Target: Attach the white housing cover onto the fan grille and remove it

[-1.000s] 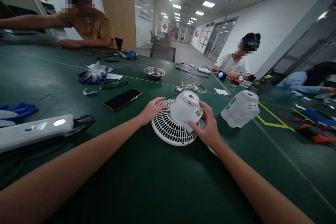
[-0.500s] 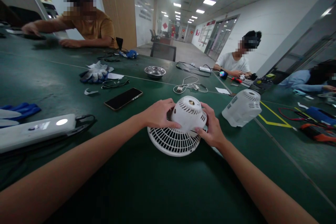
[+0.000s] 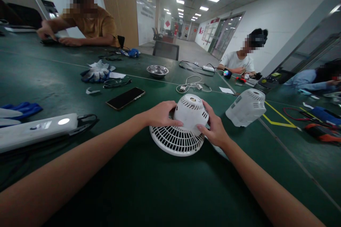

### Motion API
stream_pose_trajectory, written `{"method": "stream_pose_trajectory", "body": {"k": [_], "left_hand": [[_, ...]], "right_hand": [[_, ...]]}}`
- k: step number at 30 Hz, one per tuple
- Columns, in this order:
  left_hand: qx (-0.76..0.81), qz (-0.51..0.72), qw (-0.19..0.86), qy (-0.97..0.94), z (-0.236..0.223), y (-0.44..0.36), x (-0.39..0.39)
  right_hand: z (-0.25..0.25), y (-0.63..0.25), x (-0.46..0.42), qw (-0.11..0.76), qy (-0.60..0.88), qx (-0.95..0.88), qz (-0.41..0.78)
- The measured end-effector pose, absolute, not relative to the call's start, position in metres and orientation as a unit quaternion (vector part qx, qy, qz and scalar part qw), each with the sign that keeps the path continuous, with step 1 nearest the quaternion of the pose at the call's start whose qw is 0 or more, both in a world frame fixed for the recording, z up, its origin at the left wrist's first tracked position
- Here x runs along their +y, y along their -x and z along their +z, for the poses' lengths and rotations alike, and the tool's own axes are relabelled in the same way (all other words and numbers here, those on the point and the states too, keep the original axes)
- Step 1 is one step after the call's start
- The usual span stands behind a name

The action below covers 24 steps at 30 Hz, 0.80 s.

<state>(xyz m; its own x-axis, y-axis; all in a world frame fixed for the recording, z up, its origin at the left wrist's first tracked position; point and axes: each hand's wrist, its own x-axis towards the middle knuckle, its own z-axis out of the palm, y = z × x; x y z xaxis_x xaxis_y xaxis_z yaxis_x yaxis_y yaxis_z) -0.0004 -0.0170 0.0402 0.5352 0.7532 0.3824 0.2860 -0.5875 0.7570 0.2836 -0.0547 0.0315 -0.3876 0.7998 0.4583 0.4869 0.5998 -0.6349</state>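
Note:
Between my hands is a white fan motor housing (image 3: 190, 111), a rounded shell with slots round its crown and a hole on top. It sits over a round white fan grille (image 3: 177, 142) that lies on the green table. My left hand (image 3: 163, 114) grips the housing's left side, thumb across its front. On the opposite side my right hand (image 3: 214, 126) holds it with the thumb at the lower front edge. Both hands' far fingertips are hidden behind the shell. To the right stands another white slotted plastic housing (image 3: 246, 108), touched by neither hand.
A phone (image 3: 125, 98), a white USB cable (image 3: 194, 86) and a steel bowl (image 3: 157, 71) lie beyond my hands. At left are a white power bank-like device (image 3: 39, 131) and gloves (image 3: 97, 72). A multimeter (image 3: 323, 133) lies right. Several people sit round the table (image 3: 149, 188).
The housing has tipped slightly, its top hole now facing more upward, with both hands still on it. Across the table at left, a person's reaching hand has drawn back toward their other hand.

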Motion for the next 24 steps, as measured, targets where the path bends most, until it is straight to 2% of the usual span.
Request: {"method": "stream_pose_trajectory", "body": {"k": [6, 13, 19, 24], "left_hand": [[0.337, 0.357, 0.293, -0.82, 0.039, -0.003, -0.019], [0.321, 0.363, 0.362, -0.797, 0.04, -0.001, -0.017], [0.319, 0.365, 0.261, -0.835, 0.041, -0.001, -0.019], [0.245, 0.362, 0.311, -0.844, 0.034, -0.005, -0.024]], "right_hand": [[0.036, -0.282, -0.058, 0.406, 0.399, -0.774, 0.277], [0.036, -0.283, -0.061, 0.41, 0.397, -0.77, 0.286], [0.034, -0.281, -0.062, 0.394, 0.405, -0.807, 0.172], [0.032, -0.277, -0.067, 0.382, 0.424, -0.798, 0.191]]}}
